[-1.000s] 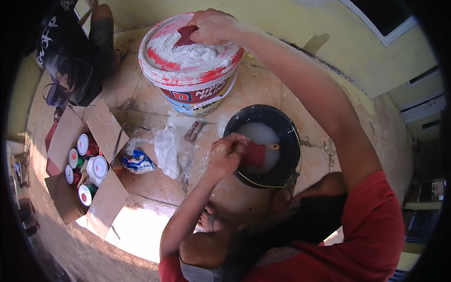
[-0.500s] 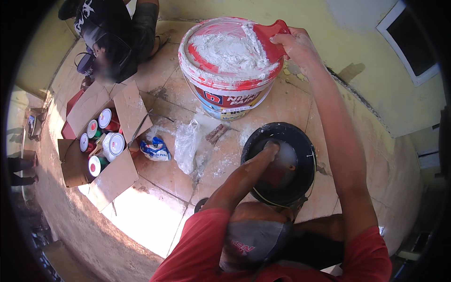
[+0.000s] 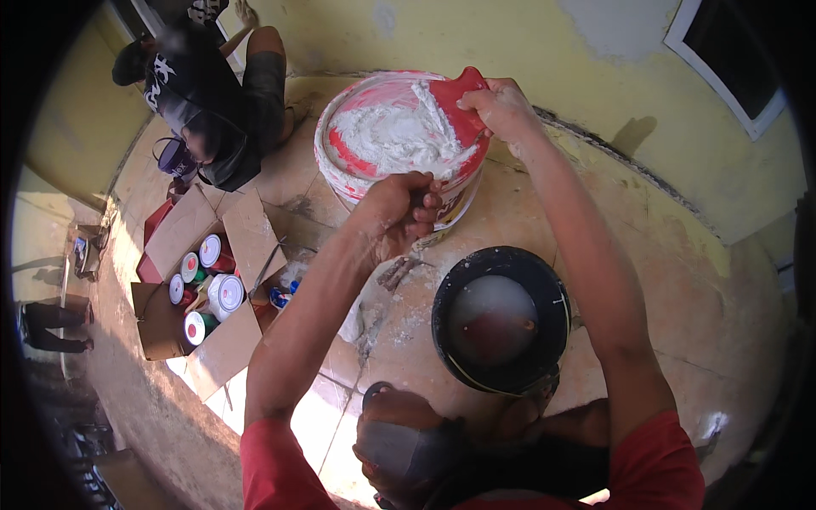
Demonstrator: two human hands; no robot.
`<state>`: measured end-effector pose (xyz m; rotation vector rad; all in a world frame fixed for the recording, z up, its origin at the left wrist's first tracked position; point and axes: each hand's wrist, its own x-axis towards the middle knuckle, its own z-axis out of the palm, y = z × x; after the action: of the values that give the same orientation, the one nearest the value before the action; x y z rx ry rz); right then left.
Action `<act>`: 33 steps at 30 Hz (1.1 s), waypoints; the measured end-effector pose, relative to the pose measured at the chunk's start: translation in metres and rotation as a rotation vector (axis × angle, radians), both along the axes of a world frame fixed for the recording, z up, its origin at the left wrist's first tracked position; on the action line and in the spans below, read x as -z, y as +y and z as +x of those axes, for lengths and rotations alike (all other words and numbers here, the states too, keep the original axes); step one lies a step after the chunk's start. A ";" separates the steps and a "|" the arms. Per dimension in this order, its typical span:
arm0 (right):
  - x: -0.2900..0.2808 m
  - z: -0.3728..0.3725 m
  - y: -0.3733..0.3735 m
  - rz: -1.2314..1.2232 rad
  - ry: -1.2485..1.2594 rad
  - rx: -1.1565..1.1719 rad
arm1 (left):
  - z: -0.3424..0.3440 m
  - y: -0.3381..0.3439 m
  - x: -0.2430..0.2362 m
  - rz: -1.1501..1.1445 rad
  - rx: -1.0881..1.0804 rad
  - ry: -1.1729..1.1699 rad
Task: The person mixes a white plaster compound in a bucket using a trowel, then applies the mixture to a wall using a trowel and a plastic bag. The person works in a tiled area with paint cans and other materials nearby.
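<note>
Both hands have shifted since the earlier frames; the left hand (image 3: 399,212), which half a second ago was down in the black bucket (image 3: 501,319), has come up to the near rim of the white tub (image 3: 399,136) and is now closed in a fist against that rim; whether it grips a handle or only presses the tub's edge cannot be told, since the fingers curl over whatever is there; the right hand (image 3: 501,110) remains at the far right edge of the tub, fingers clamped on a red scoop (image 3: 459,106) whose blade is sunk in the thick white paste; the scoop has gone deeper across the paste than before, tilted toward the tub's middle; the black bucket now stands free on the floor (image 3: 646,280), near the person's knees, with a pale film and a reddish patch at its bottom and nothing reaching into it; judged from this, the work has passed from the bucket to the tub, one hand steadying while the other digs; white spatter lies on the floor between tub and bucket; to the left an open cardboard box (image 3: 204,297) holds several small cans with round lids; beyond it, near the wall, another person (image 3: 212,102) in dark clothes crouches, well apart from the tub.
</note>
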<state>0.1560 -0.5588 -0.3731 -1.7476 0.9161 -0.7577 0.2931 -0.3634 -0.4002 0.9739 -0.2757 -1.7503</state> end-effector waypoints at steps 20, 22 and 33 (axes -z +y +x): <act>-0.011 0.010 0.003 -0.282 0.328 0.101 | -0.023 -0.030 -0.008 -0.127 -0.103 -0.543; -0.014 0.026 0.018 -0.200 0.300 0.054 | -0.063 -0.008 0.072 0.000 0.155 -0.437; -0.006 0.020 0.020 -0.166 0.173 0.028 | -0.144 -0.014 0.352 -0.088 0.505 -0.706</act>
<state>0.1762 -0.5383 -0.3672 -1.9744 1.0189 -0.7260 0.1495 -0.3777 -0.7524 1.5284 -1.1191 -1.7437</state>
